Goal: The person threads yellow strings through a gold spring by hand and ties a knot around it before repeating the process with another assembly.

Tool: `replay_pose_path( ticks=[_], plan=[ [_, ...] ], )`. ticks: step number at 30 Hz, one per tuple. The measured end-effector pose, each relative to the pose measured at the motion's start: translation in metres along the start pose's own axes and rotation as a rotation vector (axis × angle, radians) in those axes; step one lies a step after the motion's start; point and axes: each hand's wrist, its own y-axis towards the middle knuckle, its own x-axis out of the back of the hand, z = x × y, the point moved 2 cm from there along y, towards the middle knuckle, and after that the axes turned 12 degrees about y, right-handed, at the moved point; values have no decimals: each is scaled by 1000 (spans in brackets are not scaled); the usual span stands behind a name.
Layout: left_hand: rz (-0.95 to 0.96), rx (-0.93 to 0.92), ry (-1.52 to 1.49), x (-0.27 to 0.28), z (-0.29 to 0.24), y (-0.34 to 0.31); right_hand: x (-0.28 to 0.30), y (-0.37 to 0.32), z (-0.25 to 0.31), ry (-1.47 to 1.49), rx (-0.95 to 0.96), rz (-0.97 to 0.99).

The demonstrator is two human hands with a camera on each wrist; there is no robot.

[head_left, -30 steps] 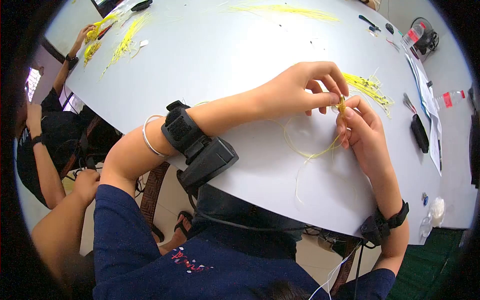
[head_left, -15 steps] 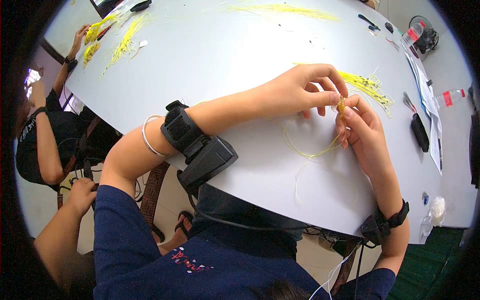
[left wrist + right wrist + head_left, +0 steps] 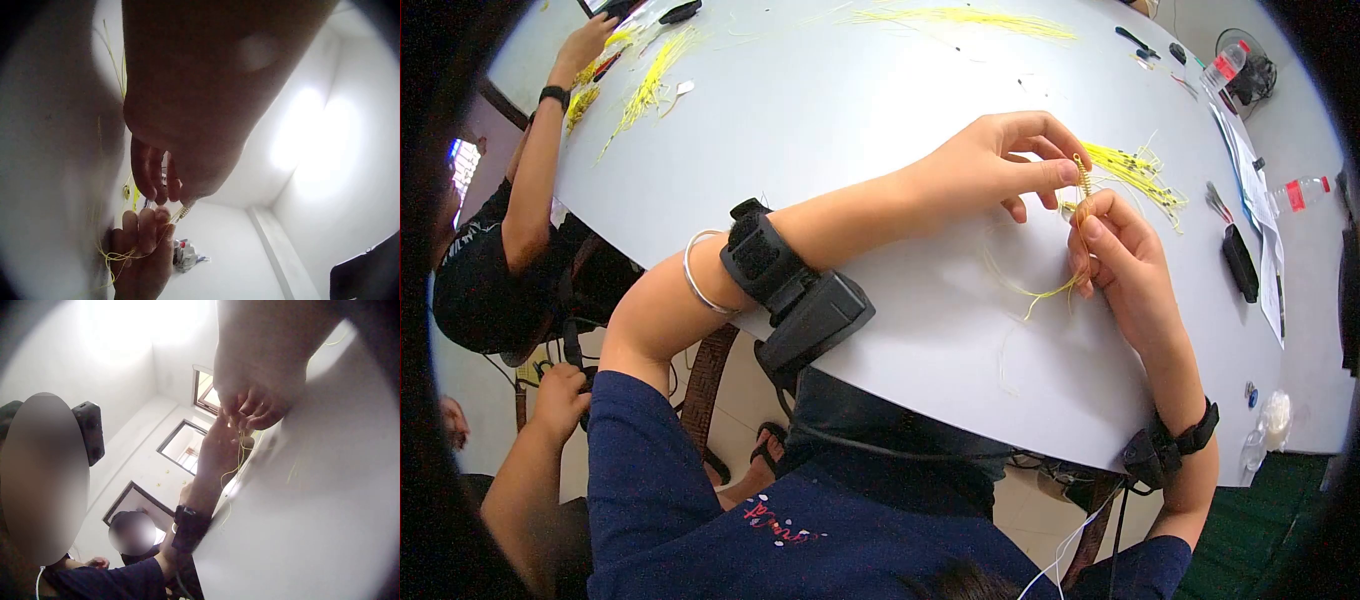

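Note:
A small gold-coloured coil [image 3: 1084,178] stands nearly upright above the table; the left wrist view also catches the coil [image 3: 183,214]. My right hand [image 3: 1130,262] pinches its lower end between thumb and index finger, the other fingers curled in. At the coil's upper part, the thumb and index finger of my left hand [image 3: 1000,172] close in from either side, while its remaining fingers bend loosely. Thin yellow thread [image 3: 1050,293] hangs from my right hand in a loose loop over the white table [image 3: 920,330].
Behind my hands lies a bundle of yellow strands [image 3: 1135,175]. More yellow strands [image 3: 655,85] are at the far left, near another person's arm [image 3: 540,170]. At the right are a black case [image 3: 1240,265], papers [image 3: 1258,215] and a bottle [image 3: 1300,195].
More of the coil shows above my right fingers. My left hand has risen slightly, and the thread loop has shifted. At the far left, the other person's arm has reached farther across the table.

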Motion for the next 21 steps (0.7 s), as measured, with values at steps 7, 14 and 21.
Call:
replay_pose_path(
  ticks=[7,14,21],
  plan=[
    [-16,69,-102,-1,-3,-2,-4,-1,2,-48,-8,-10],
    [-20,85,-116,1,0,-2,-5,-1,3,-137,-22,45],
    [-43,111,-128,2,1,-2,-7,-2,4,-213,-34,112]
  ],
)
